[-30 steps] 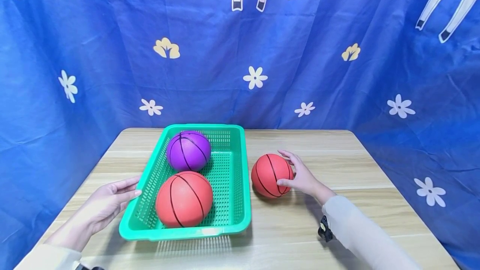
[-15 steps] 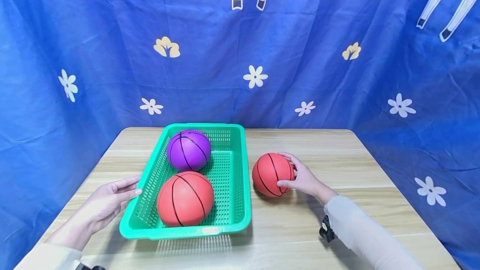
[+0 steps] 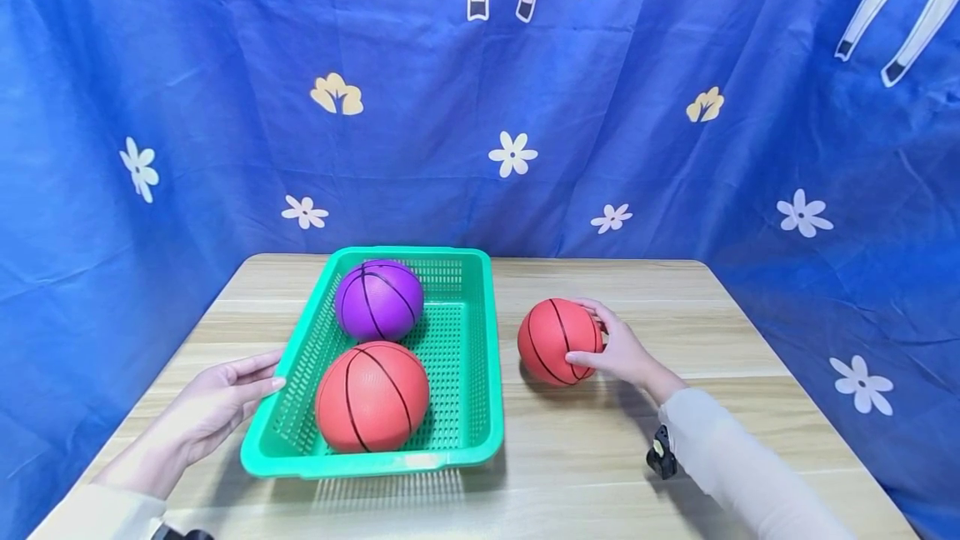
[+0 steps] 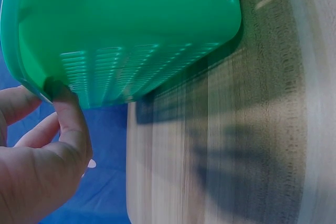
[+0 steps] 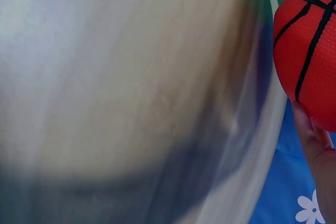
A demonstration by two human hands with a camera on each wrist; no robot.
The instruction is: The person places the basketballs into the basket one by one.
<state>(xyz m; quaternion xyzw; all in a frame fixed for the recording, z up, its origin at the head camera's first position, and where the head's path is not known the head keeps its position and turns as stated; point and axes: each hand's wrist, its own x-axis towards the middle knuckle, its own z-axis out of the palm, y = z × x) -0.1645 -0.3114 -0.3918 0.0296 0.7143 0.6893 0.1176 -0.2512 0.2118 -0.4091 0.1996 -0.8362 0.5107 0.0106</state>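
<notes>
My left hand (image 3: 213,407) pinches the left rim of a green plastic basket (image 3: 360,465). In the left wrist view its thumb (image 4: 73,119) presses the outer wall of the basket (image 4: 126,19). Inside that basket lie a purple basketball (image 3: 378,302) at the back and a larger red-orange basketball (image 3: 371,398) in front. To the basket's right, my right hand (image 3: 626,352) grips a small red basketball (image 3: 551,340) from its right side, thumb in front and fingers behind. The right wrist view shows this red basketball (image 5: 307,51) at its right edge, its far side cut off.
A light wood-grain table (image 3: 600,473) bears the basket. Blue cloth (image 3: 420,132) printed with flowers and animals hangs behind the table and at both sides. A black wrist strap (image 3: 662,452) shows on the right sleeve.
My right hand has moved the small red basketball to the right and slightly away from me, widening the gap to the basket. The left hand and basket keep their places.
</notes>
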